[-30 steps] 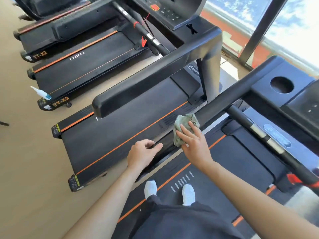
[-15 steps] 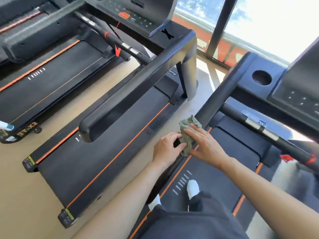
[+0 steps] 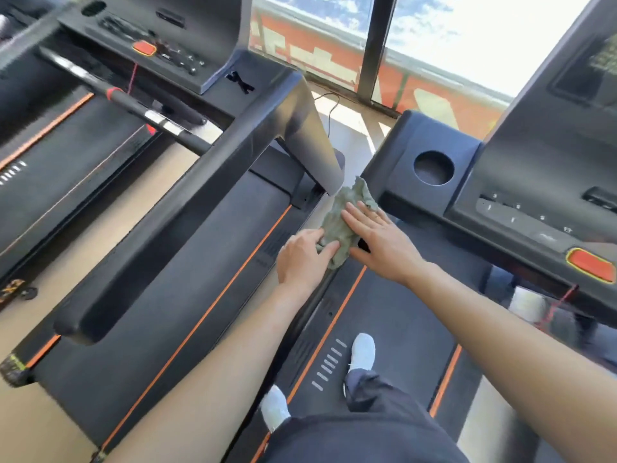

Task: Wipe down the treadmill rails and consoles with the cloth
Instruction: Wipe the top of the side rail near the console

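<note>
A crumpled green cloth [image 3: 352, 198] lies on the black left rail [image 3: 373, 177] of the treadmill I stand on, just below its cup-holder corner. My right hand [image 3: 380, 238] presses flat on the cloth with straight fingers. My left hand [image 3: 302, 259] pinches the cloth's lower end between thumb and fingers. The hands and the cloth hide most of the rail. This treadmill's console [image 3: 534, 182], with buttons and an orange stop key [image 3: 590, 265], rises at the right.
The neighbouring treadmill's long black rail [image 3: 187, 208] and upright stand close on the left, its console [image 3: 160, 38] behind. A round cup holder [image 3: 433, 167] sits beside the cloth. Windows run along the back. My white shoes [image 3: 362, 350] stand on the belt.
Both hands and the cloth have slid up the rail toward the console. My left hand went from resting on the rail's end to pinching the cloth. The view has moved forward.
</note>
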The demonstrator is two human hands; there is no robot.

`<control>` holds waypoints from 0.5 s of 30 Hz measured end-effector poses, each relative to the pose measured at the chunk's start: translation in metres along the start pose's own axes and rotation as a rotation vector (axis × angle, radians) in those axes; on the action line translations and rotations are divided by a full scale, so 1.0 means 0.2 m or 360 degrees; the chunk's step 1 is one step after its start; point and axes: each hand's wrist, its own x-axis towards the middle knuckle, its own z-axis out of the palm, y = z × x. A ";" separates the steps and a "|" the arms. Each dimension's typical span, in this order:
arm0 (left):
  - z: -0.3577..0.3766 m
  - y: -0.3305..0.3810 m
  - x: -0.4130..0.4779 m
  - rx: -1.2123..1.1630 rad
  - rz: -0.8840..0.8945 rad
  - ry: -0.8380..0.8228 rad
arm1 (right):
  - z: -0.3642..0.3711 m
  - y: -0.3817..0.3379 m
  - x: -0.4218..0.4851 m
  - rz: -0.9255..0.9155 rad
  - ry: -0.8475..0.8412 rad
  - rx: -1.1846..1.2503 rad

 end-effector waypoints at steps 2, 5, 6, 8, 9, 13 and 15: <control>0.05 0.10 0.10 0.0036 -0.0007 0.0023 | -0.05 0.11 0.04 0.0035 0.0060 -0.0051; 0.12 0.26 0.22 0.0067 0.0044 0.0118 | -0.14 0.26 0.08 0.0131 0.0081 -0.0095; 0.15 0.32 0.26 0.0073 0.0079 0.0150 | -0.17 0.32 0.08 0.0176 0.0080 -0.0105; 0.20 0.41 0.32 0.0077 0.0150 0.0185 | -0.23 0.43 0.08 0.0290 0.0078 -0.0155; 0.22 0.45 0.35 0.0096 0.0199 0.0186 | -0.25 0.48 0.07 0.0375 0.0063 -0.0183; 0.26 0.54 0.45 0.0127 0.0266 0.0194 | -0.32 0.58 0.00 0.0564 0.0002 -0.0286; 0.25 0.55 0.50 0.0117 0.0255 0.0135 | -0.31 0.53 -0.04 0.0514 -0.0048 -0.0316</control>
